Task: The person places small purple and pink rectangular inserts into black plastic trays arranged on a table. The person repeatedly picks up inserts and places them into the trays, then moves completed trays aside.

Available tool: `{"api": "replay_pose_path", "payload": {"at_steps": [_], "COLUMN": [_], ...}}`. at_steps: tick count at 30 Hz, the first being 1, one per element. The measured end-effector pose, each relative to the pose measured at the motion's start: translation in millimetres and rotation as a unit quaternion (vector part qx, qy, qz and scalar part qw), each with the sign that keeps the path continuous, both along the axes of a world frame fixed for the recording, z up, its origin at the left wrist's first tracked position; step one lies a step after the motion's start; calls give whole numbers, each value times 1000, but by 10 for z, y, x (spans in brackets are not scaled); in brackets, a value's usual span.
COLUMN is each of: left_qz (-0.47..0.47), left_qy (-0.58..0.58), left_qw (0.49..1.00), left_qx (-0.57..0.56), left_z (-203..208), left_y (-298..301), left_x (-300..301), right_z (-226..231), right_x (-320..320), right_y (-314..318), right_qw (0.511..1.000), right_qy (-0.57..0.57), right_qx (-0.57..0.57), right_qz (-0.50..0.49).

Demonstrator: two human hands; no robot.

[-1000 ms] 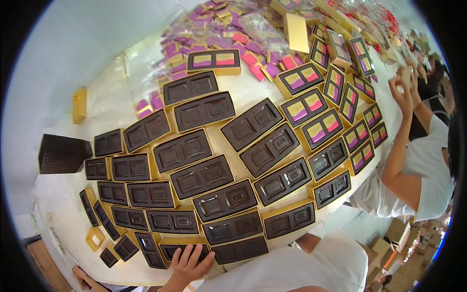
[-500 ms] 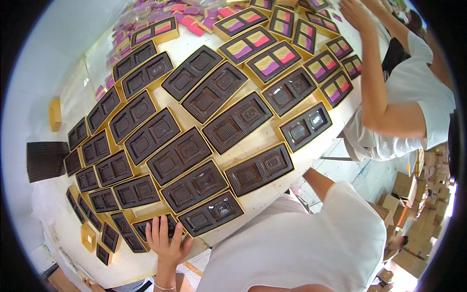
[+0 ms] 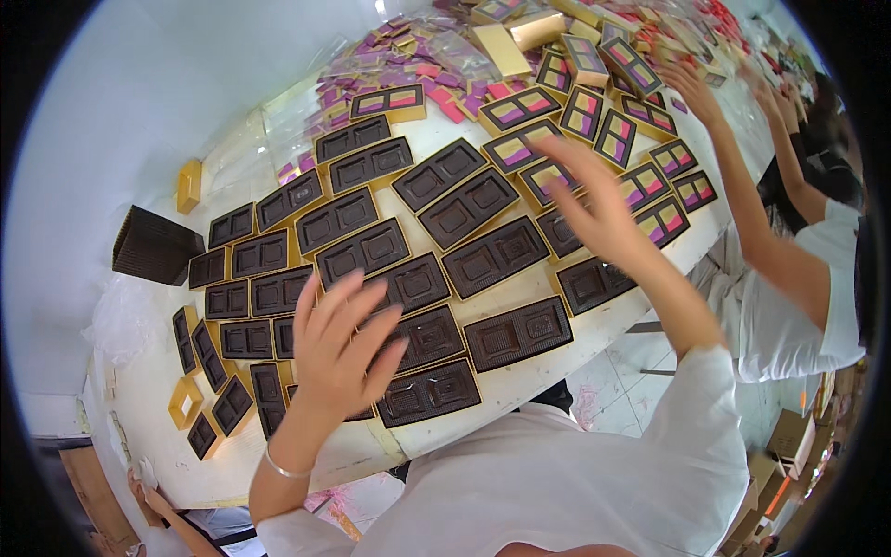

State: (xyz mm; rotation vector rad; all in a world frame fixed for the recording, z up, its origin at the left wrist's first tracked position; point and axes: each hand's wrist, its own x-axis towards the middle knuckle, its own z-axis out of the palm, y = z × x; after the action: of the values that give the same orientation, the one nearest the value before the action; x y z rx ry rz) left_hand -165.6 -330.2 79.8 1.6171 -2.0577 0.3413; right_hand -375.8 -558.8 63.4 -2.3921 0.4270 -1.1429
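My left hand (image 3: 339, 353), with a thin band at its wrist, hovers over the left-centre boxes. Its fingers are spread and nothing is in them. Under and around it lie gold boxes with empty dark brown two-well plastic trays, such as this tray (image 3: 429, 392) by the near edge. My right hand (image 3: 599, 209), somewhat blurred, reaches over the right-hand boxes with thumb and fingers apart. Nothing shows in its grasp. Close to its fingertips is a box (image 3: 522, 144) whose wells hold purple, gold and pink packets. The hand partly covers a neighbouring filled box (image 3: 549, 181).
Loose purple and pink packets (image 3: 399, 70) are heaped at the back. A dark stack of trays (image 3: 156, 246) and a gold box sleeve (image 3: 188, 186) stand far left. A gold frame (image 3: 186, 401) lies near left. At right, a co-worker's arm (image 3: 742, 195) reaches over the table.
My left hand has lifted off the tray at the near edge and moved up and to the right. My right hand has come into view over the boxes. The view has shifted.
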Motion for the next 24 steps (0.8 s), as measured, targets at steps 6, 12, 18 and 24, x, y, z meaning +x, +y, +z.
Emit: {"api": "replay_pose_path", "payload": {"at_steps": [6, 12, 18, 24], "left_qz": [19, 65, 22, 17], "left_qy": [50, 79, 210, 207], "left_qw": [996, 988, 970, 962], "left_qx": [69, 115, 121, 179], "left_z": [3, -254, -339, -428], "left_y": [-1025, -1329, -1907, -2879], "left_x": [64, 514, 702, 872], "right_z": [-673, -692, -508, -585], "right_x": [1605, 1289, 2185, 2362], "right_y": [-1523, -2731, -2878, -3670], "right_qw": [973, 839, 875, 933], "right_qy": [213, 455, 476, 310], "right_qx": [-50, -222, 0, 68], "right_qz": [75, -197, -88, -167]}}
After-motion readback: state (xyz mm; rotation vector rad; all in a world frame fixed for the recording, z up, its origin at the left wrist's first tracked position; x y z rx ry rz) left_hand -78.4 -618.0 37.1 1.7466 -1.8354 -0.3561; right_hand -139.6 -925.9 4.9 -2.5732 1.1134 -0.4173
